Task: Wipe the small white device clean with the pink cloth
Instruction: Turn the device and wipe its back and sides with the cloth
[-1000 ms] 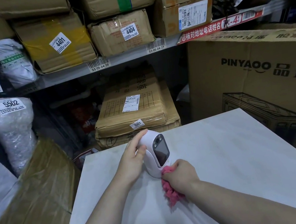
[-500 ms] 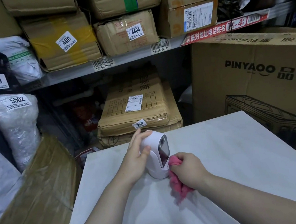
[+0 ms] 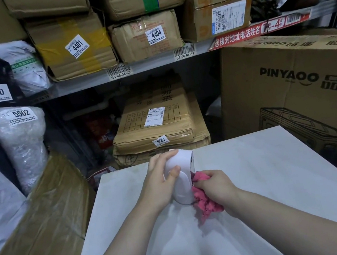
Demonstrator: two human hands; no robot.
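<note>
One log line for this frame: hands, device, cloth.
left hand: grips device | right hand: holds cloth against device | device: on table

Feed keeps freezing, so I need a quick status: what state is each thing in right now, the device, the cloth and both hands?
device: standing on the table, dark screen turned to the right, held.
cloth: bunched up, pressed against the device's right side.
left hand: gripping the device's upper part, thumb on its near side.
right hand: gripping the cloth.
</note>
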